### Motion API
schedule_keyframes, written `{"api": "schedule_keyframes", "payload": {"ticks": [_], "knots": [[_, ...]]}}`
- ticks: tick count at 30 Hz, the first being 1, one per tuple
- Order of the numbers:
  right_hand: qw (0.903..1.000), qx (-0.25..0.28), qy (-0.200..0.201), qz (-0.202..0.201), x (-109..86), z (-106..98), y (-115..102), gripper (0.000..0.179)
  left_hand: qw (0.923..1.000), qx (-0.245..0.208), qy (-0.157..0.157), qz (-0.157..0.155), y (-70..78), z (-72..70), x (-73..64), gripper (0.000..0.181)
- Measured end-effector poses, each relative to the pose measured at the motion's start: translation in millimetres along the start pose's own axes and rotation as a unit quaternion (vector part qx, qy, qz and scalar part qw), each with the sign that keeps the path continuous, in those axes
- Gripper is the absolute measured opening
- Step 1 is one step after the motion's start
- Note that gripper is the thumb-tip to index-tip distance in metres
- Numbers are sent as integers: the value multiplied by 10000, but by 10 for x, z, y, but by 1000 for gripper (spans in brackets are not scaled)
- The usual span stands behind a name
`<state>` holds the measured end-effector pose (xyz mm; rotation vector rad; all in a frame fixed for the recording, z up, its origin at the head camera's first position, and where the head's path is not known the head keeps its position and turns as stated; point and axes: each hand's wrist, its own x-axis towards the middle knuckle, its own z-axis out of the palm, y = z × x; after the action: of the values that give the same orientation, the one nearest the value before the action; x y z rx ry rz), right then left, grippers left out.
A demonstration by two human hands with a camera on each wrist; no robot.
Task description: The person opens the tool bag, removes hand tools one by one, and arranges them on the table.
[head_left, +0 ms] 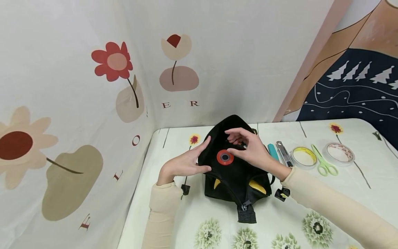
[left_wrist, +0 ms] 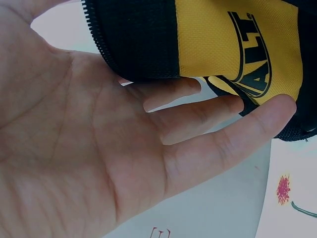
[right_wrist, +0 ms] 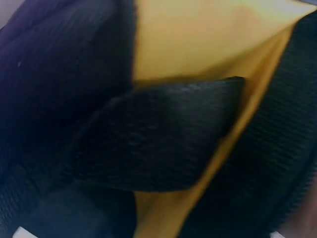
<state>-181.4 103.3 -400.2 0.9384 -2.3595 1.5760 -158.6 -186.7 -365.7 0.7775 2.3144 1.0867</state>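
A black and yellow zip-top tool bag (head_left: 222, 190) stands on the table with its mouth unzipped. My left hand (head_left: 183, 162) is at the bag's left side, fingers extended and thumb spread apart along the rim. In the left wrist view, the straight fingers (left_wrist: 223, 144) touch the bag's yellow lettered panel (left_wrist: 213, 44). A red ring-shaped roll with a dark centre (head_left: 225, 157) shows within the bag's mouth. Over the mouth hovers my right hand (head_left: 250, 147), its thumb apart from loosely bent fingers. The right wrist view shows blurred black and yellow fabric (right_wrist: 163, 139) close up.
To the bag's right lie a teal tool (head_left: 273, 151), a utility knife (head_left: 284, 154), a yellow-cored tape roll (head_left: 314, 160), green scissors (head_left: 324, 164) and another clear tape roll (head_left: 350, 157). A fabric backdrop (head_left: 233, 86) rises behind the table, another at left.
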Motion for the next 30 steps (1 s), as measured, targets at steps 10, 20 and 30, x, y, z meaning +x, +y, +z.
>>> {"api": "schedule_keyframes", "payload": {"ticks": [10,20,30], "knots": [[9980,-281,-338,453,-17,137,280,58,10000,-86,-4,-11,20,9,-3,102],[9976,-377,-369,447,-50,246,423,58,9999,-103,-17,3,26,1,-2,102],[9961,-681,-395,405,-70,362,562,65,9999,-116,-15,-31,7,-4,-16,101]]}}
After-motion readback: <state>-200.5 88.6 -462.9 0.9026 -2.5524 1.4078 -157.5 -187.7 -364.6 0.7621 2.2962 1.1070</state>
